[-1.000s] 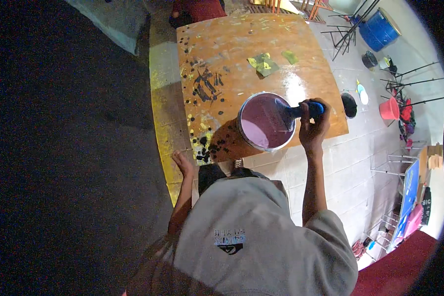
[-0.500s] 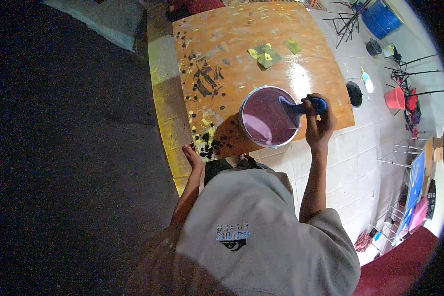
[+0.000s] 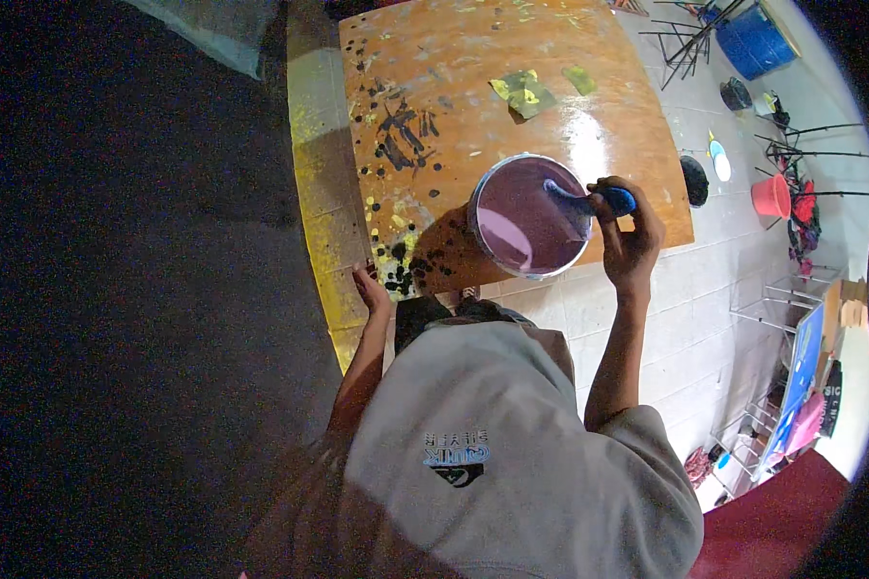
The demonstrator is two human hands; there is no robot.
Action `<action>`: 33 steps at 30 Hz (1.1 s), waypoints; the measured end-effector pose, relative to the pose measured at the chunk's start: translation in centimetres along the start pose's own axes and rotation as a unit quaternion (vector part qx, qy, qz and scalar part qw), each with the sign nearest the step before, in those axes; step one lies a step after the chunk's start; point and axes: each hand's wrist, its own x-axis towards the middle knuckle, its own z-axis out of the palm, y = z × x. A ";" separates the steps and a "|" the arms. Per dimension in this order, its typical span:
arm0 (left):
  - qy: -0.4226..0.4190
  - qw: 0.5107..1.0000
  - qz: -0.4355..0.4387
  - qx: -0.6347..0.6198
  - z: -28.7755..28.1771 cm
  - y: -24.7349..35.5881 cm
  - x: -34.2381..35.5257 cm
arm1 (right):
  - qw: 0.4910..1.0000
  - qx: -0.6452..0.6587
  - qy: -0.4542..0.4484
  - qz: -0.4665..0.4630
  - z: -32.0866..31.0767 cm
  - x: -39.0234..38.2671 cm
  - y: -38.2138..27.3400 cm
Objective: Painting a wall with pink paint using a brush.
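Note:
A paintbrush with a blue handle (image 3: 616,202) is in my right hand (image 3: 632,236), the fingers closed round the handle. Its wide head slants down into a round white-rimmed bucket (image 3: 477,241) of purple-pink paint (image 3: 517,198). The bucket stands at the near side of a brown wooden table (image 3: 512,58). My left hand (image 3: 372,289) rests at the table's near left corner, fingers stretched along the edge; it appears to hold nothing. Black and yellow paint spots (image 3: 401,261) cover the tabletop beside it.
Green-yellow painted pieces (image 3: 524,95) lie on the table's far part. On the right floor stand a black tub (image 3: 694,181), a red-pink bucket (image 3: 770,196) and a blue drum (image 3: 755,41). Metal frames and a blue panel (image 3: 803,372) lie further right. A yellow-splashed strip (image 3: 311,222) runs along the left.
The brush has tilted and its head sits slightly higher to the left in the bucket, as my right hand shifts a little. My left hand stays at the table corner. The view has shifted slightly.

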 end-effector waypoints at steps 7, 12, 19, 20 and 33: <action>-0.104 0.995 0.012 -0.002 -2.1 -2.6 1.8 | 1.000 0.009 0.000 -0.007 0.2 0.2 -0.3; -0.296 0.950 0.047 0.087 -3.8 0.5 0.0 | 0.999 0.030 0.002 0.015 0.5 -0.5 0.1; -0.345 0.937 0.041 0.037 -4.7 1.8 -0.8 | 0.999 0.032 -0.010 0.022 0.9 -0.4 -0.3; -0.328 0.943 0.023 0.051 -4.5 2.4 -1.1 | 0.999 0.036 -0.008 0.024 0.8 -0.5 -0.4; -0.241 0.963 0.045 0.107 -3.3 0.1 2.1 | 0.999 0.030 -0.007 0.025 1.1 -0.8 -0.3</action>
